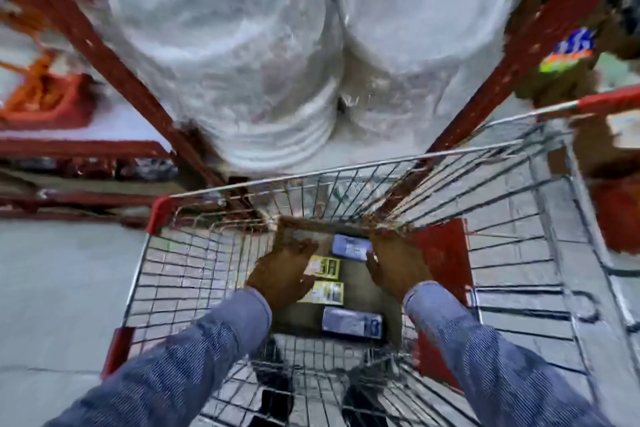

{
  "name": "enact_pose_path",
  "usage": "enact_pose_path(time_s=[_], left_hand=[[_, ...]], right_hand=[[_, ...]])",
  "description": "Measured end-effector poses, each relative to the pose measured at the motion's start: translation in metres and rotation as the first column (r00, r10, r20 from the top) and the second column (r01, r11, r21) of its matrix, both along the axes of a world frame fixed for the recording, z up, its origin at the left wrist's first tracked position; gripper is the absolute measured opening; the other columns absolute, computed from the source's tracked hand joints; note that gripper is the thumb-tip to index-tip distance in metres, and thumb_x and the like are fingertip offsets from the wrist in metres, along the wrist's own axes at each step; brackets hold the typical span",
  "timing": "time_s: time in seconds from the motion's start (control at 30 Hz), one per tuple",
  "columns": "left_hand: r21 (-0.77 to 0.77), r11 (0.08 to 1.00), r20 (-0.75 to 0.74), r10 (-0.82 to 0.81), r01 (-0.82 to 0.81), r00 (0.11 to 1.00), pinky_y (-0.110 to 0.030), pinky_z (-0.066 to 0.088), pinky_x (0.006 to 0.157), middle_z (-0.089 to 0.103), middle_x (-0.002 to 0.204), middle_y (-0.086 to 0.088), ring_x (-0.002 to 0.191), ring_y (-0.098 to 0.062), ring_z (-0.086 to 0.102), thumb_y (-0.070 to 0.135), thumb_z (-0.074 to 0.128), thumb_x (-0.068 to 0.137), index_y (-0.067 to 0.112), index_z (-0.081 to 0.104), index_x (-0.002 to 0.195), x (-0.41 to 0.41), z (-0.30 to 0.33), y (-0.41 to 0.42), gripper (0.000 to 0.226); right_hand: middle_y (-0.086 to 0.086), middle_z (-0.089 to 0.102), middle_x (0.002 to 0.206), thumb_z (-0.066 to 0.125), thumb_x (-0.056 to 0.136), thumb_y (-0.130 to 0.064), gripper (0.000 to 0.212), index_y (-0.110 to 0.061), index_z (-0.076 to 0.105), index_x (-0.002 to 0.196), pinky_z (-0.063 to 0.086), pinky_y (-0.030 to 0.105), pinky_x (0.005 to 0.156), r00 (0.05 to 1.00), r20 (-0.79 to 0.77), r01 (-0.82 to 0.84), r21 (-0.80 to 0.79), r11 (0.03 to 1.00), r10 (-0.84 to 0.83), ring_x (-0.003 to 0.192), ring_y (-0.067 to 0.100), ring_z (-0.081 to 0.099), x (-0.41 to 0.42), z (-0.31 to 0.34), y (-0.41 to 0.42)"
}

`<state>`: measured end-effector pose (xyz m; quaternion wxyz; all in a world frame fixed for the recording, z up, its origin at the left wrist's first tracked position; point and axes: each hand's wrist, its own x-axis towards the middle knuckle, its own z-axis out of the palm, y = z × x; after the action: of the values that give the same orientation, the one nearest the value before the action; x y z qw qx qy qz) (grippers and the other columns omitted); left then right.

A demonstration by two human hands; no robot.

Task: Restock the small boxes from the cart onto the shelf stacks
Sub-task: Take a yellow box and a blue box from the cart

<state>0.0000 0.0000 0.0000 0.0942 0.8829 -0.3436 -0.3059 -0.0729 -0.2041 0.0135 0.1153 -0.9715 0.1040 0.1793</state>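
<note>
- Position: both hands are down inside the wire cart (540,204), over an open brown carton (391,302) that sits on the cart floor against a red panel (446,274).
- Stock location: the small boxes lie flat in the carton. A blue box (350,246) is at the far end, two yellow boxes (323,279) sit in the middle, and a second blue box (351,322) is nearest the person.
- Left hand (282,276): fingers spread and flat, resting at the left side of the carton and partly covering the yellow boxes. It appears open, with nothing gripped.
- Right hand (391,269): fingers extended at the right end of the far blue box, apparently touching it. Motion blur prevents confirming a closed grip.
- Judged step: picking up boxes for transfer to the shelf.
- Recommended technique: press the boxes together from both sides and lift several as one block, keeping them level so none slides out.
- Clearance: raise the load straight up past the carton wall and cart rim before turning.
- Destination: the red shelf frame (114,62) ahead holds wrapped stacks of white plates (225,55). The small-box stacks are not visible, so locate them before lifting.
</note>
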Motion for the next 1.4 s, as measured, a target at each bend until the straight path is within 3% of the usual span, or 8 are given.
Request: enact_pose_path(time_s=[0.07, 0.27, 0.4, 0.5, 0.63, 0.97, 1.13, 1.4], left_hand=[[0.063, 0.998, -0.04, -0.029, 0.031, 0.999, -0.047, 0.042, 0.105, 0.033, 0.156, -0.017, 0.135, -0.039, 0.042, 0.023, 0.057, 0.095, 0.011, 0.03, 0.149, 0.006, -0.034, -0.006, 0.061], [0.088, 0.982, -0.003, -0.165, 0.165, 0.986, -0.055, 0.044, 0.102, 0.055, 0.134, -0.03, 0.122, -0.045, 0.054, 0.009, 0.067, 0.087, -0.004, 0.047, 0.136, 0.024, -0.101, -0.015, 0.054], [0.108, 0.972, -0.03, -0.207, 0.209, 0.978, -0.044, 0.061, 0.073, 0.071, 0.109, -0.025, 0.095, -0.04, 0.071, 0.017, 0.092, 0.062, -0.001, 0.063, 0.118, 0.034, -0.127, -0.02, 0.065], [0.16, 0.968, -0.108, -0.178, 0.194, 0.978, -0.04, 0.046, 0.099, 0.058, 0.135, -0.015, 0.123, -0.032, 0.055, 0.021, 0.074, 0.083, 0.011, 0.047, 0.137, 0.039, -0.14, -0.021, 0.061], [0.152, 0.972, -0.113, -0.161, 0.177, 0.98, -0.041, 0.046, 0.1, 0.057, 0.136, -0.014, 0.123, -0.031, 0.054, 0.024, 0.075, 0.083, 0.013, 0.047, 0.136, 0.041, -0.143, -0.018, 0.061], [-0.003, 0.997, 0.128, -0.07, 0.071, 0.989, -0.035, 0.057, 0.078, 0.07, 0.111, 0.005, 0.099, -0.019, 0.066, 0.059, 0.075, 0.066, 0.032, 0.06, 0.114, 0.049, 0.006, 0.013, 0.057], [-0.166, 0.986, 0.247, 0.039, 0.003, 0.968, -0.029, 0.052, 0.056, 0.074, 0.078, 0.006, 0.07, -0.012, 0.068, 0.034, 0.075, 0.059, 0.026, 0.068, 0.085, 0.056, 0.166, 0.037, 0.028], [-0.284, 0.959, 0.504, 0.169, -0.023, 0.847, -0.025, 0.057, 0.065, 0.078, 0.089, 0.011, 0.077, -0.006, 0.071, 0.041, 0.08, 0.052, 0.032, 0.071, 0.104, 0.052, 0.363, 0.076, 0.053]], right_hand=[[0.023, 0.069, 0.098, 0.077, 0.065, -0.006, 0.053, -0.007, 0.059, 0.114, 0.057, 0.044, 0.069, 1.0, 0.016, 0.024, 0.026, 0.999, -0.024, 0.085, 0.043, 0.066, 0.006, -0.039, -0.002], [0.024, 0.067, 0.106, 0.07, 0.063, -0.008, 0.049, -0.006, 0.064, 0.111, 0.05, 0.054, 0.087, 1.0, -0.029, -0.005, -0.117, 0.993, 0.001, 0.097, 0.044, 0.062, 0.012, -0.133, -0.01], [0.018, 0.069, 0.103, 0.06, 0.081, -0.009, 0.036, -0.006, 0.06, 0.117, 0.054, 0.042, 0.08, 0.996, -0.091, -0.038, -0.143, 0.989, 0.026, 0.092, 0.038, 0.066, 0.017, -0.15, -0.004], [0.019, 0.067, 0.106, 0.052, 0.09, -0.006, 0.023, -0.004, 0.061, 0.111, 0.052, 0.04, 0.078, 0.994, -0.107, 0.023, -0.081, 0.996, -0.032, 0.095, 0.038, 0.064, 0.017, -0.158, -0.004], [0.015, 0.063, 0.118, 0.061, 0.083, -0.009, 0.036, -0.008, 0.056, 0.119, 0.05, 0.041, 0.083, 0.988, -0.152, 0.006, -0.028, 1.0, -0.01, 0.106, 0.035, 0.059, 0.02, -0.155, -0.008], [0.014, 0.067, 0.101, 0.077, 0.066, -0.026, 0.033, -0.012, 0.063, 0.093, 0.048, 0.034, 0.071, 0.992, 0.037, 0.115, 0.069, 0.991, -0.117, 0.095, 0.035, 0.063, 0.032, 0.006, -0.002], [0.006, 0.066, 0.077, 0.074, 0.058, -0.036, 0.027, -0.021, 0.056, 0.07, 0.036, 0.03, 0.055, 0.962, 0.27, 0.034, 0.034, 0.999, -0.042, 0.078, 0.03, 0.065, 0.044, 0.136, 0.004], [-0.003, 0.07, 0.076, 0.072, 0.046, -0.049, 0.047, -0.025, 0.07, 0.086, 0.05, 0.028, 0.055, 0.829, 0.559, 0.041, -0.112, 0.993, 0.029, 0.072, 0.02, 0.063, 0.043, 0.376, 0.02]])
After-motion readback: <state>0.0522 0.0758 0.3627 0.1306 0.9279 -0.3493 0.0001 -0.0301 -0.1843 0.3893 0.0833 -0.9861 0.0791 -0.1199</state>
